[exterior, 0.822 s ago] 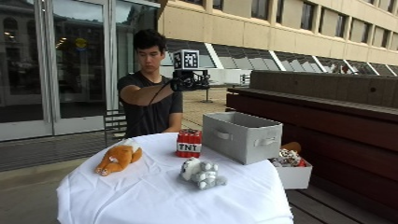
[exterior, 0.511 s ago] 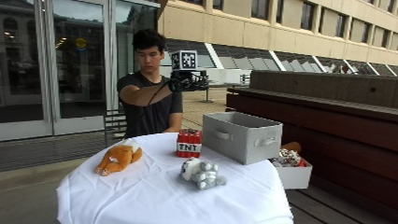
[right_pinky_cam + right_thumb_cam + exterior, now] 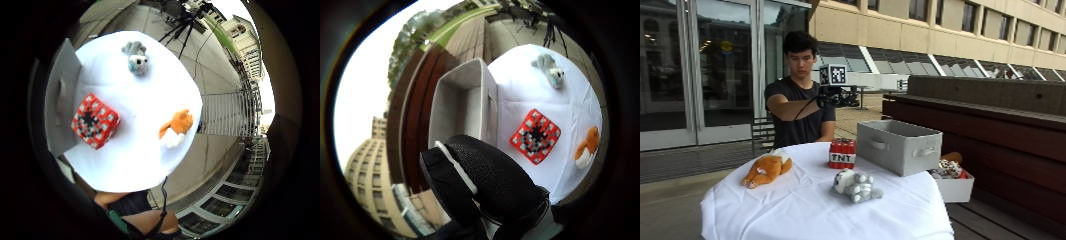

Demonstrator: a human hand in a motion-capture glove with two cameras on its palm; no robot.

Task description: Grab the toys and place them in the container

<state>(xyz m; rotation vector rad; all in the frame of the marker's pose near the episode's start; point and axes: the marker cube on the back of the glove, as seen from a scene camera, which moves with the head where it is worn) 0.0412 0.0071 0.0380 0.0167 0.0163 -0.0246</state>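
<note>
Counter (image 3: 806,210) w/ white cloth carries everything. Grey container (image 3: 898,146) sits at its far edge, nothing inside. Orange plush (image 3: 766,170), grey plush (image 3: 854,185) & red TNT block (image 3: 842,153) lie apart on cloth, block nearest container. My right hand (image 3: 833,97) hovers above, fingers curled, holding nothing.

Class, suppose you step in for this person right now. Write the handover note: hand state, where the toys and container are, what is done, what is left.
Gloved right hand: raised above the table, nothing in its grip.
On the table: orange plush, TNT block beside the grey container, grey-white plush nearer the front edge.
Done: nothing; the container looks empty from the thumb-side palm view.
Left: all three toys go into the container.
</note>
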